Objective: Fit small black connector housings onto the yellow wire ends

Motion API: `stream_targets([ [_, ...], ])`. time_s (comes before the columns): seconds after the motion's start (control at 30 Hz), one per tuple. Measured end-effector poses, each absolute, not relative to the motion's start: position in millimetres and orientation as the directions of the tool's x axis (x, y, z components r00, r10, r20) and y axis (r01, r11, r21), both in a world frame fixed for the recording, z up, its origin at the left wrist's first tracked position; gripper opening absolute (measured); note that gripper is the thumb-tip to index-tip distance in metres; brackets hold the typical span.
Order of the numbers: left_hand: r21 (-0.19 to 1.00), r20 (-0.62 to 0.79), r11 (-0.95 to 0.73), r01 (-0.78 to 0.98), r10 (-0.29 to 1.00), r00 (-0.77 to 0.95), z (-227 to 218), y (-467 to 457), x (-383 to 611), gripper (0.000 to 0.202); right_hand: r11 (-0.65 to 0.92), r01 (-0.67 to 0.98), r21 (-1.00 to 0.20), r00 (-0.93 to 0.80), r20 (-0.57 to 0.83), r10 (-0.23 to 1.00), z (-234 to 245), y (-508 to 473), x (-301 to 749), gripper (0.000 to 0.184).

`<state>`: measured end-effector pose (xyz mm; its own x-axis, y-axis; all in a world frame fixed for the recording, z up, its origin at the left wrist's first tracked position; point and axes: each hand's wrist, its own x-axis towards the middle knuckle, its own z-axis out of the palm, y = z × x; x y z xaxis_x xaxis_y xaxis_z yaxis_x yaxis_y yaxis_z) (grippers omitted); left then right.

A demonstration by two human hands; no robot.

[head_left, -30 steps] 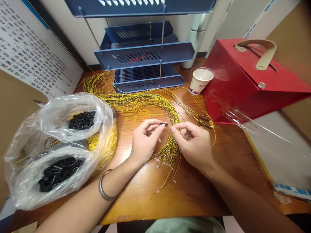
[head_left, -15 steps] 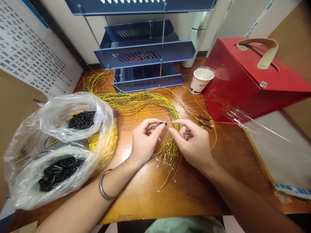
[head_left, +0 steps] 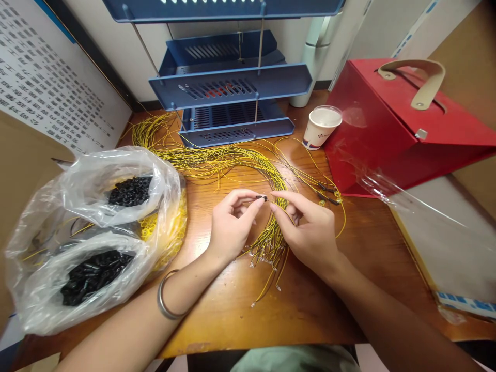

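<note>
My left hand [head_left: 231,225] pinches a small black sleeve [head_left: 262,198] between thumb and forefinger above the wooden desk [head_left: 310,305]. My right hand [head_left: 310,230] faces it, fingers pinched on a thin yellow wire [head_left: 279,209] whose end meets the sleeve. Beneath both hands lies a bundle of yellow and black wires [head_left: 232,160] that curves back toward the blue trays. A silver bangle [head_left: 165,299] sits on my left wrist.
Clear plastic bags [head_left: 77,232] at the left hold black sleeves and yellow bits. Blue stacked letter trays [head_left: 232,88] stand at the back. A paper cup [head_left: 321,126] and a red carry box [head_left: 406,124] are at the right, with clear film [head_left: 426,217] beside them.
My right hand has shifted slightly left and up, closing the gap to the sleeve in my left fingers. The left hand has hardly moved.
</note>
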<state>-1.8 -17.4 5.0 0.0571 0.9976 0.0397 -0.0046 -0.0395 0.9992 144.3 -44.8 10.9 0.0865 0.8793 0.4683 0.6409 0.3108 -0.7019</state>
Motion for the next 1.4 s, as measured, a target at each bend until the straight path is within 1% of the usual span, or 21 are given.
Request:
stream_targets([
  [0.17,0.999,0.049,-0.048,-0.012,0.997,0.052,3.4,-17.1,-1.5,0.017,0.364,0.677,-0.640,0.058,0.539,0.840,11.5,-43.0,143.8,0.010],
  [0.33,0.998,0.055,-0.054,-0.020,0.997,0.050,3.7,-17.0,-1.2,0.016,0.344,0.669,-0.659,0.075,0.520,0.851,12.2,-42.4,143.3,0.005],
  [0.6,0.999,0.041,-0.039,-0.030,0.997,0.061,4.9,-17.2,-1.2,0.015,0.281,0.636,-0.719,0.096,0.435,0.895,14.3,-44.2,143.4,0.006],
  [0.9,0.998,0.018,-0.012,-0.069,0.997,0.081,6.1,-18.0,0.3,0.014,0.249,0.618,-0.746,0.105,0.392,0.914,13.2,-44.7,144.2,0.007],
  [1.17,0.997,0.008,-0.001,-0.081,0.996,0.089,6.7,-19.4,0.5,0.011,0.260,0.616,-0.743,0.106,0.405,0.908,14.8,-44.4,143.5,0.008],
  [1.4,0.998,0.032,-0.026,-0.059,0.994,0.102,5.7,-18.8,-0.6,0.011,0.278,0.633,-0.723,0.100,0.432,0.896,14.2,-44.2,143.3,0.007],
])
